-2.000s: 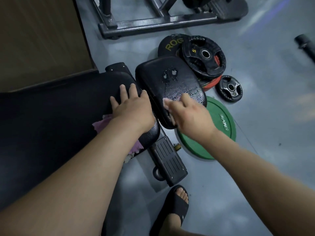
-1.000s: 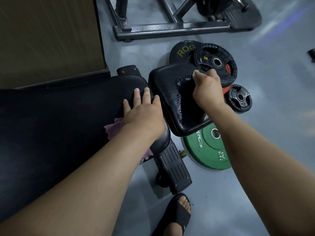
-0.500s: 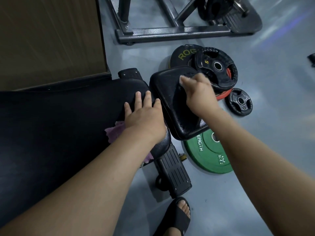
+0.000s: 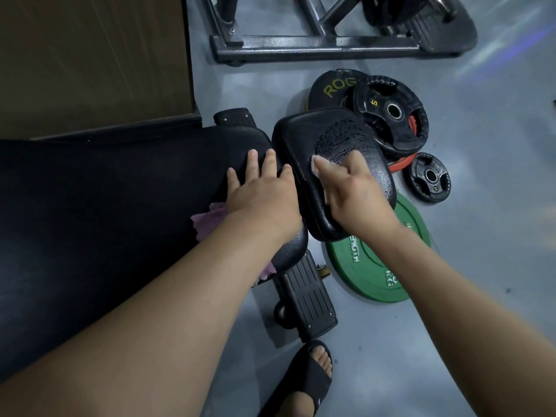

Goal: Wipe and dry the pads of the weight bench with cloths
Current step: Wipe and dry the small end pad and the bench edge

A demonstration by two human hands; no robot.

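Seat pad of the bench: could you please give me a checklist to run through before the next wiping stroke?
1. Right hand grips the pale cloth against the seat pad: ok.
2. Left hand rests flat on the back pad: ok.
3. Seat pad dry: not ok, wet streaks and droplets cover its top.
4. Purple cloth within reach, on the back pad under the left wrist: ok.
5. Back pad already wiped: cannot tell, too dark.

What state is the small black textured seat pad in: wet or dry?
Wet: streaks and droplets glisten on the small black seat pad beside the right hand, which holds a pale cloth against it.
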